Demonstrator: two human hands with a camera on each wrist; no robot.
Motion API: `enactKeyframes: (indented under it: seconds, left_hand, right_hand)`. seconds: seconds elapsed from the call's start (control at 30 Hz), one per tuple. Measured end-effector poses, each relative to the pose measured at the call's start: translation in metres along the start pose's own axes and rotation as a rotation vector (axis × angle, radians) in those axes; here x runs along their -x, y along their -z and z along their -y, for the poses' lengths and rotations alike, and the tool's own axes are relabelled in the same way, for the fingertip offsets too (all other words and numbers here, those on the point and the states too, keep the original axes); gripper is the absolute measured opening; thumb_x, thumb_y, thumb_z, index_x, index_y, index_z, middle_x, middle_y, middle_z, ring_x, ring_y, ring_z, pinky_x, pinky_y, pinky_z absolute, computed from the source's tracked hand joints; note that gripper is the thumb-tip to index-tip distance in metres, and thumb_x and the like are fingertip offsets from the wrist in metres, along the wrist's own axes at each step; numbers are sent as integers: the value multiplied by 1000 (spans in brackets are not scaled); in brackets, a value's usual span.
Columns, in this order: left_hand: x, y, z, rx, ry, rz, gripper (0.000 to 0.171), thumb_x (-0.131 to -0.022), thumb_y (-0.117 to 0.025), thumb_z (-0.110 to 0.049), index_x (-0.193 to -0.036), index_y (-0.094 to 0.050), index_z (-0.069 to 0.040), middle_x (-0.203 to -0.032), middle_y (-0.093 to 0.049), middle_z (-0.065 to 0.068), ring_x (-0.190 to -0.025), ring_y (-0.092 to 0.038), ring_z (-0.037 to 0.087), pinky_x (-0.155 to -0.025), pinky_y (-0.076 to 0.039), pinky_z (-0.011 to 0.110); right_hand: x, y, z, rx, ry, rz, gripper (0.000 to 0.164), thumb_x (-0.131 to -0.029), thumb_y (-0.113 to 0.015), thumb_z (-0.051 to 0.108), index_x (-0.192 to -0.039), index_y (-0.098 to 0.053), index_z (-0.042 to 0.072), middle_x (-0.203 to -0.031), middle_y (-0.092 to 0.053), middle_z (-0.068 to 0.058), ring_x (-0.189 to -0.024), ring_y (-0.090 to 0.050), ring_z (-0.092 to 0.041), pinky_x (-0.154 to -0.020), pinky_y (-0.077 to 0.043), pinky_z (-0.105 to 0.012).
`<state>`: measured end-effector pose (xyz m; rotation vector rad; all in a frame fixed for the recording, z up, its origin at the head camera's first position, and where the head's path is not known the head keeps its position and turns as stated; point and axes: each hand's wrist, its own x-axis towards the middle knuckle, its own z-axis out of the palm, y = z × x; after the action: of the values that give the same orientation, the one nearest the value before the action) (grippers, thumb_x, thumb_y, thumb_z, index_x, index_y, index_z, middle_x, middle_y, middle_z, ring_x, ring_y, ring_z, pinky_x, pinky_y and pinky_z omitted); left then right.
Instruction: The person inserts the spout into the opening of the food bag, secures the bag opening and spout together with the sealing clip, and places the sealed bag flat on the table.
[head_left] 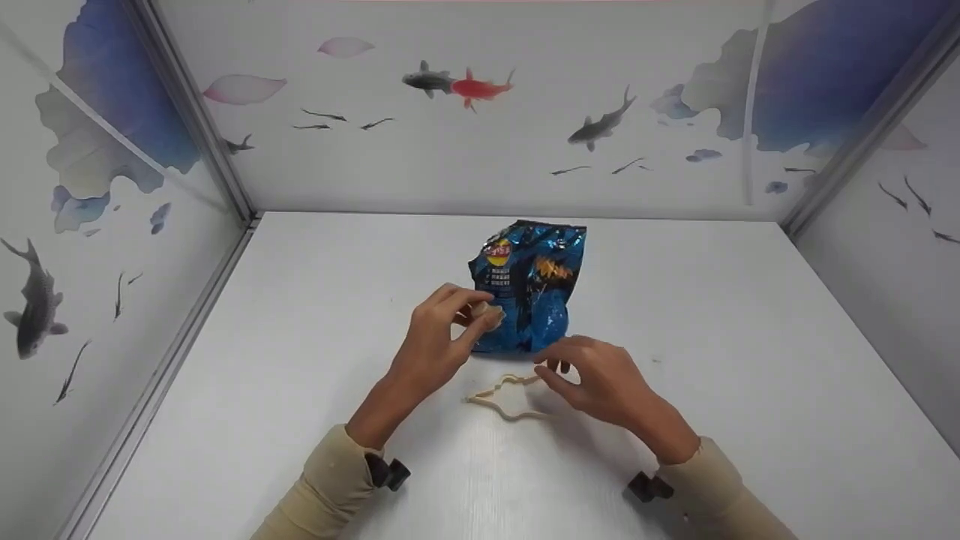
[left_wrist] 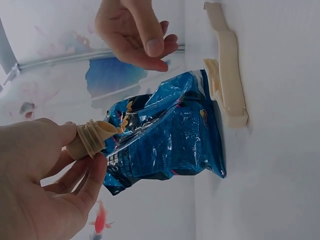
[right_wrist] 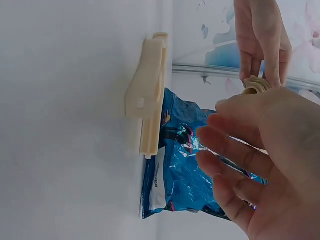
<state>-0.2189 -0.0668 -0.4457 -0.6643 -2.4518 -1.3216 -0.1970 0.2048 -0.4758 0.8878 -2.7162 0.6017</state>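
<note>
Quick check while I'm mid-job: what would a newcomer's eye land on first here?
Most likely the shiny blue snack bag, standing on the white table just beyond the hands. Next, the cream ribbed spout piece pinched in the left hand, and the cream clip lying in front of the bag. The red fish painted on the back wall also stands out.

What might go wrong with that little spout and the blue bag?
The beige spout is pinched between the thumb and fingers of the left hand, so it might slip and drop. The blue bag stands close to both hands, so a bump might tip it over. The beige clip lies near the right hand, which might knock it aside.
</note>
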Motion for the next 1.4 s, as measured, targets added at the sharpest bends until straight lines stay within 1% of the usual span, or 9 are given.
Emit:
enactKeyframes:
  seconds: [0.1,0.23,0.33,0.47,0.63,0.87,0.93,1.13,1.4]
  left_hand:
    - [-1,0,2,1,-5,-16,31,-106,-72,-26,-131,-74,-9,-108,-66,4,-103,-71,13,-90,-65,24]
    - [-2,1,2,3,10,-41,29,-107,-71,-25,-131,-74,-9,-112,-67,4,-106,-71,13,-91,-64,23]
    - [-3,1,1,8,24,-55,29,-107,-71,-24,-132,-74,-9,-116,-68,5,-108,-71,14,-92,-64,24]
    - [-6,2,3,20,21,-74,29,-108,-70,-24,-132,-73,-7,-117,-69,6,-108,-71,15,-92,-64,25]
    - [-9,2,6,15,15,-105,31,-108,-69,-27,-132,-73,-7,-114,-69,6,-105,-71,13,-93,-65,27]
    - [-13,5,12,19,22,-138,31,-110,-67,-26,-133,-72,-6,-117,-69,7,-106,-71,15,-93,-65,30]
    - [-14,5,13,18,20,-151,31,-110,-67,-25,-133,-72,-5,-117,-69,8,-106,-72,16,-93,-66,31]
    - [-19,6,16,-6,49,-178,30,-110,-67,-26,-134,-71,-8,-116,-69,6,-106,-72,14,-94,-65,29]
    - [-24,5,20,-7,62,-196,28,-110,-66,-25,-133,-72,-9,-117,-69,6,-107,-72,15,-94,-65,29]
  right_hand:
    - [-1,5,-3,-15,-3,-89,13,-100,-81,27,-111,-85,22,-97,-80,8,-86,-70,-9,-70,-61,-25]
    - [-4,12,-6,-29,4,-164,11,-100,-80,23,-111,-84,20,-98,-79,8,-89,-70,-9,-71,-61,-27]
    - [-6,18,-8,-34,-4,-199,12,-100,-81,20,-112,-84,19,-98,-80,8,-91,-70,-8,-72,-61,-27]
    - [-10,23,-10,-32,-28,-235,13,-100,-81,20,-113,-84,20,-102,-81,6,-94,-71,-10,-75,-62,-30]
    - [-21,27,-12,-52,-45,-277,14,-102,-79,21,-114,-83,19,-106,-81,3,-100,-72,-14,-86,-65,-37]
    - [-41,32,-13,-95,-38,-356,18,-102,-77,15,-119,-82,15,-109,-80,-2,-105,-70,-19,-94,-64,-42]
    - [-48,33,-14,-109,-24,-378,18,-103,-76,13,-119,-81,14,-110,-80,-3,-105,-69,-19,-94,-63,-43]
    - [-70,37,-20,-141,14,-432,20,-104,-72,11,-123,-80,11,-112,-79,-5,-106,-66,-24,-94,-58,-41]
    - [-100,39,-34,-186,-28,-459,25,-107,-68,11,-131,-75,9,-128,-74,-10,-126,-63,-28,-113,-53,-50]
